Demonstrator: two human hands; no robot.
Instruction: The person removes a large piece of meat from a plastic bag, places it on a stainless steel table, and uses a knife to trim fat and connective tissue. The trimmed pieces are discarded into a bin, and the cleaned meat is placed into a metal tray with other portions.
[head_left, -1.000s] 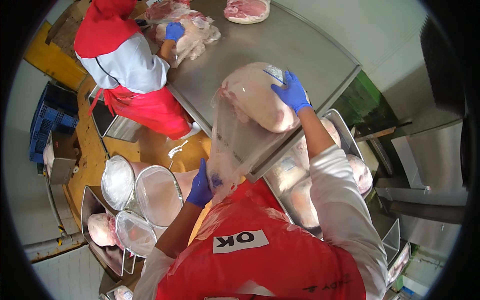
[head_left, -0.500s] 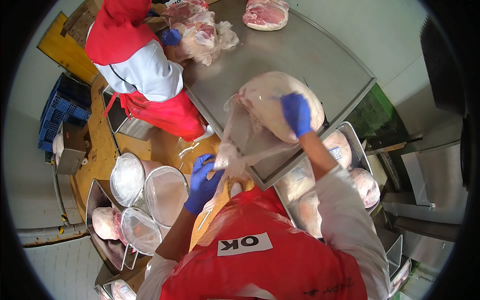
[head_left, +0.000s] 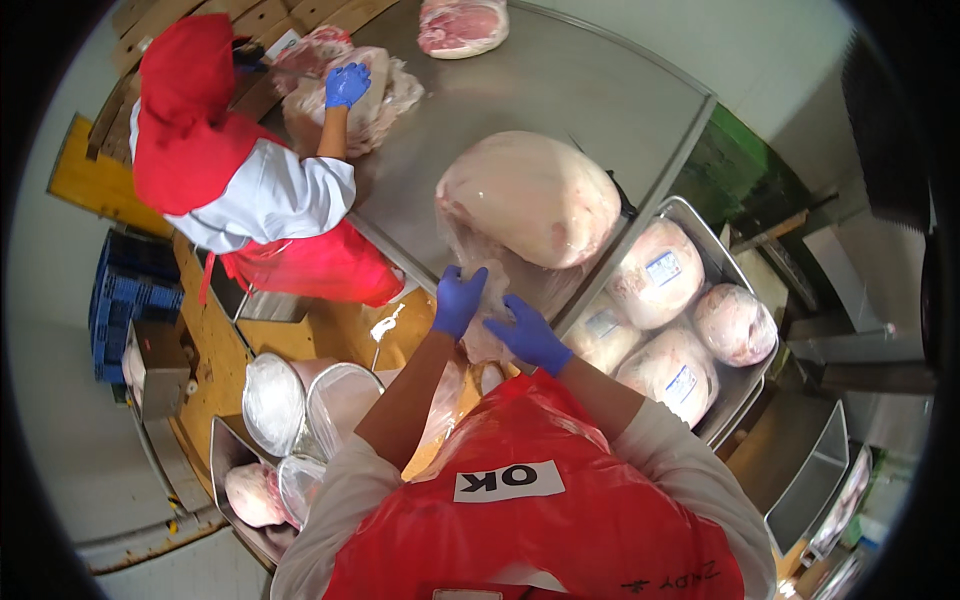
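Having left the bagged meat joint (head_left: 530, 195), which lies beside the right edge of the worktop (head_left: 570, 75), the right hand (head_left: 528, 332), fingers apart, now joins the left hand (head_left: 459, 302), whose grip cannot be told, at the loose plastic end (head_left: 484, 344), concentrating handling there.

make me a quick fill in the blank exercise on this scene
1. The left hand and right hand both wear ____.
2. The large meat piece, in clear plastic, lies on a metal ____.
3. The metal bin just right of the hands shows ____ wrapped meat pieces.
4. The person's apron is ____.

Missing: gloves; table; four; red
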